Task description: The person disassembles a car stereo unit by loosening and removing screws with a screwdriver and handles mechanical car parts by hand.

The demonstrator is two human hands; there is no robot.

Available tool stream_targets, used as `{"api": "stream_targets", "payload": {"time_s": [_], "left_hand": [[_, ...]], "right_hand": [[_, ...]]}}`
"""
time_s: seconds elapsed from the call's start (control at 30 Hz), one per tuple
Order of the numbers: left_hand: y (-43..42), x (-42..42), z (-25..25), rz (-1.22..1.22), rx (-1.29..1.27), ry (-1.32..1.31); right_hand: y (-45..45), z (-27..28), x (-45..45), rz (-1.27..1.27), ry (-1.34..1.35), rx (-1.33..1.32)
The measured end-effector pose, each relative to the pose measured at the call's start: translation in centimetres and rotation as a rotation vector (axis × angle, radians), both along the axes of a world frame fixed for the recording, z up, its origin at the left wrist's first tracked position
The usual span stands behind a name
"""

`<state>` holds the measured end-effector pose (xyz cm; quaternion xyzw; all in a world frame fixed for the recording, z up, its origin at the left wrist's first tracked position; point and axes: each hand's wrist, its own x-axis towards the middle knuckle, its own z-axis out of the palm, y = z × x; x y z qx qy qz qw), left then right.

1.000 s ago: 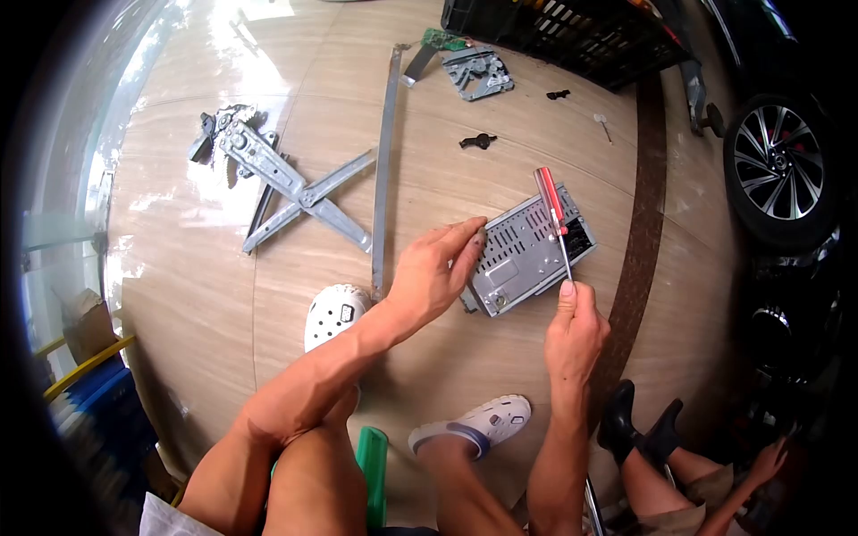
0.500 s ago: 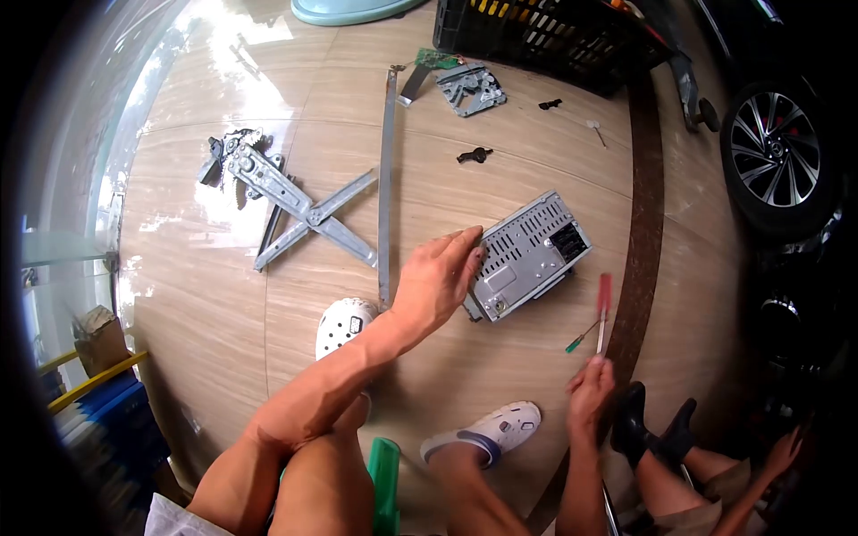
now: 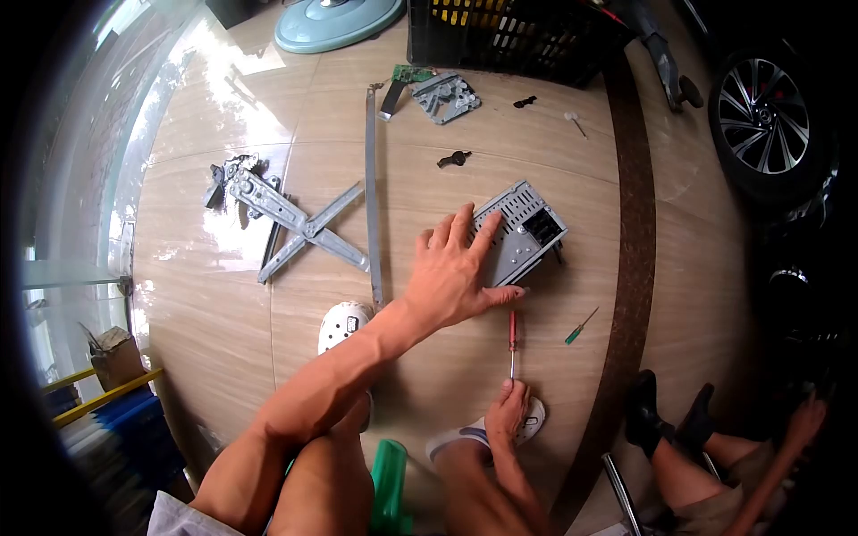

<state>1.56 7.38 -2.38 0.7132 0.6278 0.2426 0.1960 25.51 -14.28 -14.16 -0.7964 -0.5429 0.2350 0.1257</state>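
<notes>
A silver metal car stereo (image 3: 517,252) with vent slots and a black socket block lies on the tiled floor. Over its left side is my left hand (image 3: 449,275), fingers spread across the casing and thumb along the near edge. My right hand (image 3: 508,411) pinches the shaft of a screwdriver (image 3: 513,332), whose red handle points away from me towards the stereo. On the floor to the right lies a small green-handled screwdriver (image 3: 576,334). My left hand covers part of the stereo's left end.
A scissor-type window regulator (image 3: 308,228) and a long metal strip (image 3: 373,196) lie left. Beyond are a metal mechanism plate (image 3: 447,98), small black parts (image 3: 454,159) and a black crate (image 3: 518,40). Another person's boots (image 3: 648,411) and a car wheel (image 3: 764,116) are at right.
My right hand has swung left with the red screwdriver, closer to the stereo. My left hand has gone from the stereo's edge to spread over it, and the stereo has turned somewhat.
</notes>
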Motion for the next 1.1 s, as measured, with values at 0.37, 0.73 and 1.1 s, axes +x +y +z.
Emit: {"api": "stream_targets", "payload": {"time_s": [0.37, 0.73, 1.1], "left_hand": [[0.4, 0.4, 0.7, 0.0, -0.053, 0.09], [0.2, 0.5, -0.9, 0.018, 0.029, 0.024], [0.2, 0.5, -1.2, 0.015, 0.09, -0.005]], "right_hand": [[0.3, -0.3, 1.2, 0.216, -0.074, 0.014], [0.6, -1.4, 2.6, 0.199, -0.261, 0.038], [1.0, -1.5, 2.6, 0.199, -0.313, -0.018]]}}
